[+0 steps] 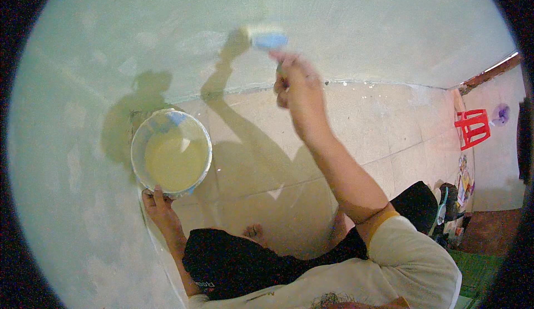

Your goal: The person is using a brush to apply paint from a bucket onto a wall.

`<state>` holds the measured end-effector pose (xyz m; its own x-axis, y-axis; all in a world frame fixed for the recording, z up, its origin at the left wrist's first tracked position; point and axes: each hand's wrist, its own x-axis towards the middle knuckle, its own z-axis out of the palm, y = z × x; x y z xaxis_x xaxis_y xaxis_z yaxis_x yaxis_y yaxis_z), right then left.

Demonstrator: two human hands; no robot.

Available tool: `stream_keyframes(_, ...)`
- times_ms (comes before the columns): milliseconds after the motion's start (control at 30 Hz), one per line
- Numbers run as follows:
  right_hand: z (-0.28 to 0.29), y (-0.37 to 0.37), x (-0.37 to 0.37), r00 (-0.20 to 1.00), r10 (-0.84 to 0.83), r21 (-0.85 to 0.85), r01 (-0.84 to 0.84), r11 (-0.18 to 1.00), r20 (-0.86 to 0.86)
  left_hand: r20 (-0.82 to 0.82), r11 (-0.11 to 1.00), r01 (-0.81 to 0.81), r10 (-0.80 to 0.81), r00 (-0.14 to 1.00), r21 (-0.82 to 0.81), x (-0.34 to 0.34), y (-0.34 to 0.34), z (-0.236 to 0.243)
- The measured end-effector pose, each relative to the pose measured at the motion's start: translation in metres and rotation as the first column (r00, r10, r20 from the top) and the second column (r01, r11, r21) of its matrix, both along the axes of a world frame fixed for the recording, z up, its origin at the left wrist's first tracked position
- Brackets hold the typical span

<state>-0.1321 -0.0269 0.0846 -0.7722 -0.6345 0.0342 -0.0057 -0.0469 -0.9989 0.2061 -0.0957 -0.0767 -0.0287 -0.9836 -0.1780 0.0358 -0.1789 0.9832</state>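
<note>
Pale green wall (361, 19), blotchy; lighter patches left of the right fingers (287, 59), so coverage looks partial, amount left unclear. Those fingers clasp a blurred brush (270, 40) at the wall; contact uncertain. Left fingers (159, 195) grip a bucket (153, 124) by its near rim, yellowish liquid (173, 161) inside. Arm's shadow (217, 83) falls left of the brush. Farther right: 1 red plastic seat (473, 129).
</note>
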Motion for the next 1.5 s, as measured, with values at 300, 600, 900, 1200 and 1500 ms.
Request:
stream_keyframes(300,-0.155,-0.032,-0.061,0.958,-0.008,0.251,-0.066,0.966,0.285,-0.035,0.999,-0.046,0.046,0.998,0.014,-0.010,0.001,0.008)
stream_keyframes(600,0.000,0.010,-0.033,0.988,-0.016,-0.154,0.040,0.987,0.151,0.030,0.996,-0.085,0.084,0.996,0.022,0.008,0.001,-0.012)
stream_keyframes(900,-0.181,0.000,-0.074,0.942,-0.106,0.222,0.035,0.974,0.319,0.054,0.997,-0.041,0.044,0.998,-0.061,0.001,-0.002,-0.009)
stream_keyframes(1200,-0.090,0.024,-0.073,0.961,-0.267,-0.211,0.275,0.938,0.065,0.212,0.999,-0.019,0.024,0.977,-0.027,0.014,0.002,0.003)
stream_keyframes(1500,-0.221,0.076,-0.149,0.893,-0.430,0.074,0.441,0.894,-0.134,0.033,0.998,-0.049,0.048,0.998,0.042,0.001,-0.007,0.001)
